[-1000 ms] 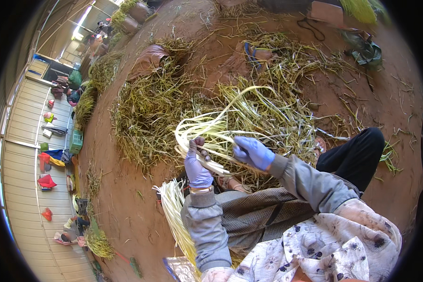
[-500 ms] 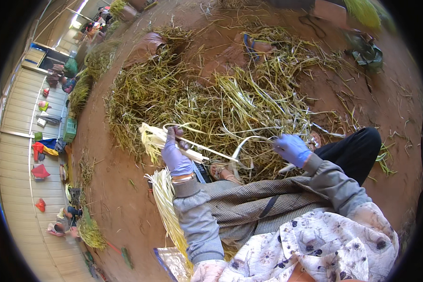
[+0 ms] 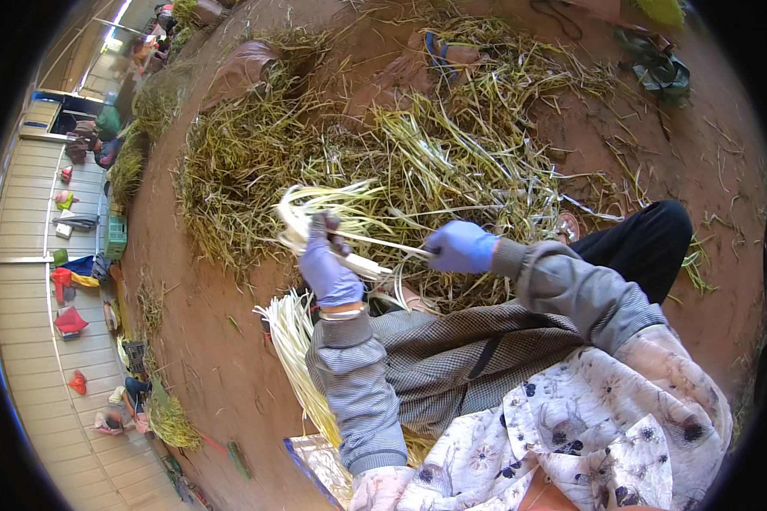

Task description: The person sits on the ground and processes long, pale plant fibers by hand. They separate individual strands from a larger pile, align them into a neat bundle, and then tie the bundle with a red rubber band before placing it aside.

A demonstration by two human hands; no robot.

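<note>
So, far left, one green plastic crate (image 3: 115,237). Next, one thick sheaf of smooth, pale stalks (image 3: 288,345) beside left sleeve (image 3: 349,383). Left hand (image 3: 325,268), in thin lilac glove, wrapped around handful of glossy whitish stems (image 3: 291,223), too many to count. One narrow strand (image 3: 383,243) pulled straight across to right hand (image 3: 462,247), gloved alike, fingers pinching it. Behind, one tangled, straw-like heap (image 3: 486,170); far right, one crumpled dark-green bag (image 3: 663,75).

L hand (image 3: 326,262) w/ pale stalks (image 3: 293,223)
</note>
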